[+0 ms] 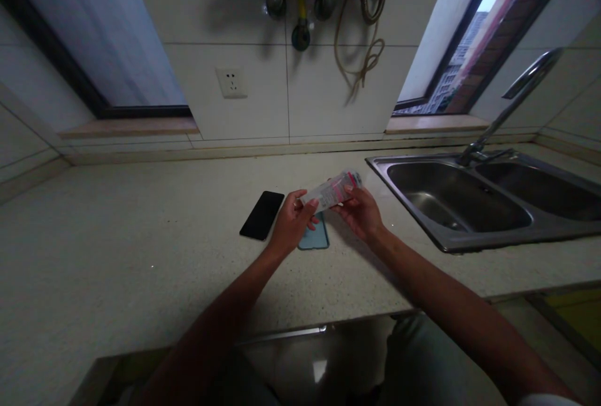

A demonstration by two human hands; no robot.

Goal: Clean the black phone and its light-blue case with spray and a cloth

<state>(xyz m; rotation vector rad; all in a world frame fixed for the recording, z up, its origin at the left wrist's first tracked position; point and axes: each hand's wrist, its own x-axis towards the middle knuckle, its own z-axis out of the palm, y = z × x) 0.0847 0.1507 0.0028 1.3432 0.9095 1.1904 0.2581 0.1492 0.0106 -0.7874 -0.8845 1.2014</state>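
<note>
My left hand (pixel 293 221) and my right hand (pixel 359 212) both grip a white-and-pink plastic-wrapped packet (pixel 331 192) above the countertop. The left hand holds its lower end, and the right-hand fingers pinch its upper end. A black smartphone (pixel 261 215) lies face up to the left of my left hand. Just below the packet, a light blue phone case (pixel 313 235) lies flat, partly hidden by my left hand. The packet's printing is too small to read.
A speckled cream countertop (pixel 141 237) runs across the view. To the right stands a double stainless steel sink (pixel 451 199) with a chrome faucet (pixel 511 105). A wall socket (pixel 231 83), hanging hoses and pipe ends (pixel 300 11), and windows are behind.
</note>
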